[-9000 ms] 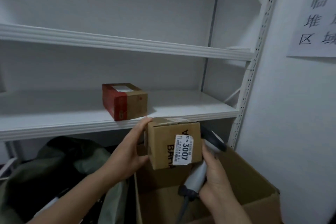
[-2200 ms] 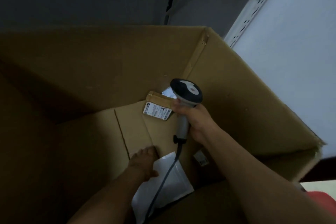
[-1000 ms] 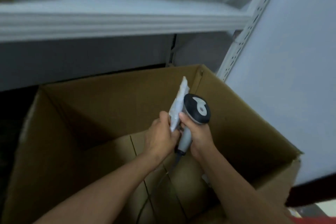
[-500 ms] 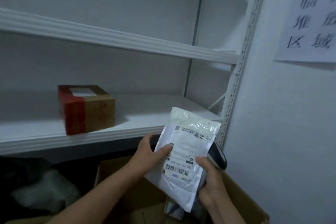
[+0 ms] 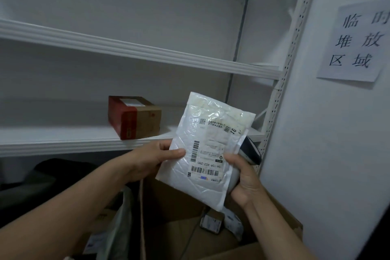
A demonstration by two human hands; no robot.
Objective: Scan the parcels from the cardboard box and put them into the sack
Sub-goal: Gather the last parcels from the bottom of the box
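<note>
Logging contents, largest first.

Shelving (image 5: 126, 50): one white unit, two shelf boards fully in view, with a perforated upright at its right end.

Cardboard box (image 5: 173, 205): one, open, below the lower shelf's front edge at the right end. Two small parcels show dimly in its bottom, one brown with a label (image 5: 211, 222) and one white (image 5: 232, 220). Their print is too small to read.

Sack (image 5: 48, 175): one dark mass, left of the box and under the lower shelf. Detail is lost in shadow.

Paper sign (image 5: 356, 42): one sheet on the right wall, handwritten 临时 / 堆放 / 区域.

Red-and-brown carton (image 5: 135, 117): one, standing on the lower shelf near its front edge, with a pale label on top that cannot be read.

White mailer (image 5: 209, 145): one, held in the air above the box, in front of the lower shelf's front edge. Its label faces the camera, upside down. The label has two barcodes, two small square codes, the text "15H-159 A03-290" and the figure "10".

Left hand (image 5: 152, 158): grip closed on the mailer's left edge, thumb on the front.

Right hand (image 5: 242, 177): grip closed on the mailer's right edge, thumb on the front.

Scanner (image 5: 251, 152): one. Its dark head shows just behind the mailer, above the right hand, and its handle is hidden.
</note>
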